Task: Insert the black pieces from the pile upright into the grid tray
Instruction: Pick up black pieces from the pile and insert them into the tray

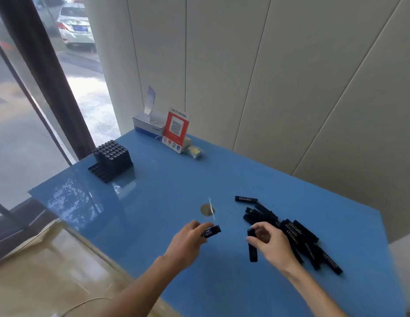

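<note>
- Left hand (pixel 188 240): grasps one black piece (pixel 211 231) between thumb and fingertips. This piece lies roughly level, its printed face up, one end projecting past the fingers toward the pile.
- Right hand (pixel 271 242): pinches the top end of a second black piece (pixel 252 247) at the near edge of the pile. This piece hangs or stands steeply, its lower end at or near the blue table (pixel 167 193); contact with the surface cannot be confirmed.
- Pile (pixel 297 236): loose black pieces lie crossed over each other on the right side of the table, just beyond the right hand. One stray piece (pixel 246 199) lies flat at the far edge of the pile.
- Grid tray (pixel 112 160): stands at the far left corner of the table, well apart from both hands. Most cells appear filled with upright pieces; the front rows look open.
- Handling judgement: each piece is a slim, rigid bar, probably light plastic, with smooth faces. Expect no flex. Expect some slip under a loose pinch.
- Grip location: take hold near one end, across the two wide faces, leaving the other end free to enter a cell.
- Orientation: the left-hand piece needs turning upright before insertion; the right-hand piece is nearly in attitude already.
- Caution: crossed pieces in the pile may shift or roll when a neighbour is lifted. The glossy table gives little friction.
- Other items: a tissue box (pixel 147 125) and a red QR-code stand (pixel 176 131) sit at the far edge.
</note>
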The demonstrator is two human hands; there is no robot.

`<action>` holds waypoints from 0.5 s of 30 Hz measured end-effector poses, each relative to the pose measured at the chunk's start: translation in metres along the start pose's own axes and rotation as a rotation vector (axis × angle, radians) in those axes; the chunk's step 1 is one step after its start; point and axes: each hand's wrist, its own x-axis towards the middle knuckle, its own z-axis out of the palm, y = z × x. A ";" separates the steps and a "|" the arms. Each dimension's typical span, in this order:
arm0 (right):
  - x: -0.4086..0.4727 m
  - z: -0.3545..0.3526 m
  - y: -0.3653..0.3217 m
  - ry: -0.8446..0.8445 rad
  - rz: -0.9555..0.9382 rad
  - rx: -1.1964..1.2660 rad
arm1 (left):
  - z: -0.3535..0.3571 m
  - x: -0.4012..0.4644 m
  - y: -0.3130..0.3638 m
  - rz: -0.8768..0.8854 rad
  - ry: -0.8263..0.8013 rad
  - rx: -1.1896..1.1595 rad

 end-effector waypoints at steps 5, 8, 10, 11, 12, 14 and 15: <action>0.010 0.063 -0.051 -0.025 -0.018 0.040 | -0.056 -0.026 -0.062 -0.022 0.032 -0.022; 0.014 0.106 -0.083 -0.019 -0.026 0.068 | -0.090 -0.045 -0.102 -0.019 0.042 -0.034; 0.017 0.134 -0.101 -0.028 -0.030 0.077 | -0.111 -0.057 -0.128 -0.016 0.052 -0.044; 0.018 0.148 -0.111 -0.036 -0.033 0.078 | -0.120 -0.062 -0.141 -0.017 0.056 -0.051; 0.019 0.161 -0.120 -0.046 -0.039 0.086 | -0.129 -0.068 -0.154 -0.021 0.061 -0.060; 0.020 0.184 -0.137 -0.067 -0.060 0.110 | -0.145 -0.079 -0.177 -0.029 0.074 -0.070; 0.021 0.195 -0.146 -0.074 -0.066 0.118 | -0.151 -0.084 -0.187 -0.032 0.080 -0.072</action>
